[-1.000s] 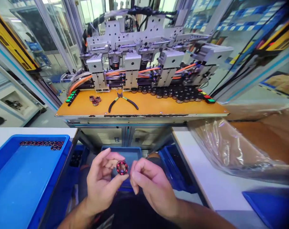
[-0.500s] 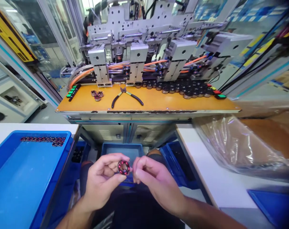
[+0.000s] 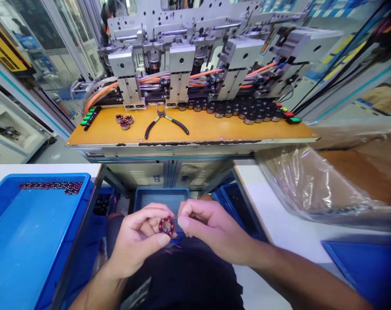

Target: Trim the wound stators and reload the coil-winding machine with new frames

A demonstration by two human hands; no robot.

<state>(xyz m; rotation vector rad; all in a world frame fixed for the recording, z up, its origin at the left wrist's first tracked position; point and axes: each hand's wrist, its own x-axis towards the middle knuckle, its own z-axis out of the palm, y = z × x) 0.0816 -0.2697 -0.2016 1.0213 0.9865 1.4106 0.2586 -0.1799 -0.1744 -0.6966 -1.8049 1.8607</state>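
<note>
My left hand [image 3: 140, 239] grips a small motor stator [image 3: 166, 226] between thumb and fingers, its round opening facing up toward me. The stator is a dark ring with red windings spaced around its inside. Close on its right side, my right hand [image 3: 208, 228] is closed in a pinch, thumb against the bent fingers. Whatever sits between those fingertips is too fine to make out. Thin reddish wire ends [image 3: 174, 247] show just below the stator, against dark clothing.
Black-handled pliers [image 3: 163, 122] and several stators [image 3: 124, 121] lie on the orange bench [image 3: 202, 133] before the machine. Several black cylindrical parts [image 3: 243, 113] crowd its right. A blue tray [image 3: 27, 224] with a row of stators stands left. Plastic-lined box [image 3: 311, 185] sits right.
My right hand has risen slightly, and its pinch stays close beside the stator. The stator remains in my left hand. The view has shifted a little, so the bench appears higher and further left.
</note>
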